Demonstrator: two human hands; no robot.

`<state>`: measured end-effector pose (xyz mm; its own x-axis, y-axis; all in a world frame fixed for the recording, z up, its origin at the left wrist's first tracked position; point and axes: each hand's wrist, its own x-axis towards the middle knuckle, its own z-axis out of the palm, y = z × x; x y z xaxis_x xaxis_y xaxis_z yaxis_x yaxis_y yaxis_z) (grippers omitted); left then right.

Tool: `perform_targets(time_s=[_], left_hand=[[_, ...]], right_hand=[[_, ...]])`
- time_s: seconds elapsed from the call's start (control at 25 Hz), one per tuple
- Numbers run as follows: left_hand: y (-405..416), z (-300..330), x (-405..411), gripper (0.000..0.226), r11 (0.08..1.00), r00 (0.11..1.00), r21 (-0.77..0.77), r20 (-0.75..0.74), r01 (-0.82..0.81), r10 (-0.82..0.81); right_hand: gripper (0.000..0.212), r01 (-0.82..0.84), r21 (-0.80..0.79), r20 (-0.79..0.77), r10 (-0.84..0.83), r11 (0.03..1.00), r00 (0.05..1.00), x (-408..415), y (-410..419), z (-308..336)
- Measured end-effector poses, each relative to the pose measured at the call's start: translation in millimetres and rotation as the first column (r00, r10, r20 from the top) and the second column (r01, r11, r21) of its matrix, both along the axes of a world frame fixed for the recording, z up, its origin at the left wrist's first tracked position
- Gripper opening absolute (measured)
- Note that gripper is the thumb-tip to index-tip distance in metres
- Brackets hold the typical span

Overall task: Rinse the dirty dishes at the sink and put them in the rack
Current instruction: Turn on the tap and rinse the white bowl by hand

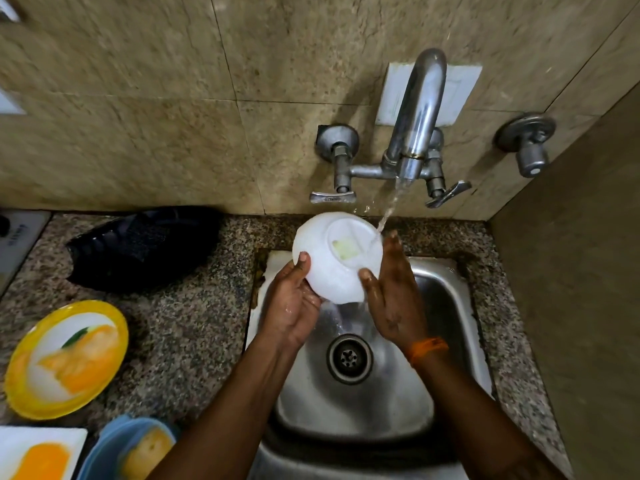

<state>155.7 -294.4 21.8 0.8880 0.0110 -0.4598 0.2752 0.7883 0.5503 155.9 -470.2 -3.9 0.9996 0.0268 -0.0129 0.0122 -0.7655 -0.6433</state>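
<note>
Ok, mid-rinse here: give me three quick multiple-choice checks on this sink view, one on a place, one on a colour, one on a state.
1. Where is the white bowl?
A. On the counter
B. Held over the sink, under the tap
C. In the black rack

2. What colour is the rim of the round plate on the counter?
A. Yellow
B. Red
C. Green

3. What is the tap doing?
A. Off
B. Dripping only
C. Running, with the stream landing on the bowl

Answers:
1 B: the left hand and right hand hold it above the basin.
2 A: a yellow band rings the plate.
3 C: water pours from the spout onto the bowl's upturned base.
</note>
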Motion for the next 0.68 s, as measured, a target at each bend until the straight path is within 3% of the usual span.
perform_targets(time_s=[0.08, 0.16, 0.24, 0.28, 0.36, 0.44, 0.52, 0.6, 0.68], left_hand=[[-10, 4, 5, 0.049, 0.999, 1.0, -0.04, 0.004, -0.008, 0.008], [-14, 4, 7, 0.05, 0.998, 1.0, -0.066, -0.001, -0.005, 0.005], [-12, 1, 1, 0.046, 0.991, 0.998, -0.123, -0.043, -0.044, 0.039], [-9, -1, -2, 0.041, 0.987, 0.996, -0.144, -0.06, -0.075, 0.067], [-3, -2, -8, 0.035, 0.981, 0.993, -0.158, -0.061, -0.114, 0.105], [-3, 3, -9, 0.035, 0.973, 0.991, -0.189, -0.052, -0.131, 0.123], [-7, 10, -8, 0.039, 0.972, 0.991, -0.203, -0.081, -0.121, 0.107], [-11, 14, -10, 0.045, 0.986, 0.99, -0.165, -0.141, -0.005, -0.019], [-13, 19, -12, 0.044, 0.986, 0.982, -0.16, -0.174, 0.039, -0.067]], right_hand=[[0.081, -0.021, -0.04, 0.124, 0.026, 0.999, 0.992, -7, 31, 13], [0.075, -0.146, -0.076, 0.204, 0.159, 0.986, 0.966, -16, 49, 21], [0.075, -0.258, 0.006, 0.161, 0.254, 0.966, 0.954, -14, 39, 16], [0.079, -0.239, 0.089, 0.104, 0.23, 0.967, 0.968, -9, 27, 9], [0.093, -0.049, 0.233, -0.052, 0.063, 0.971, 0.997, 0, -1, 1], [0.092, 0.065, 0.231, -0.073, -0.049, 0.971, 0.996, 4, -4, 4], [0.08, -0.11, 0.023, 0.077, 0.107, 0.994, 0.991, -5, 25, 18], [0.069, -0.384, -0.173, 0.154, 0.41, 0.907, 0.899, -25, 52, 31], [0.062, -0.502, -0.18, 0.182, 0.53, 0.846, 0.828, -33, 48, 36]])
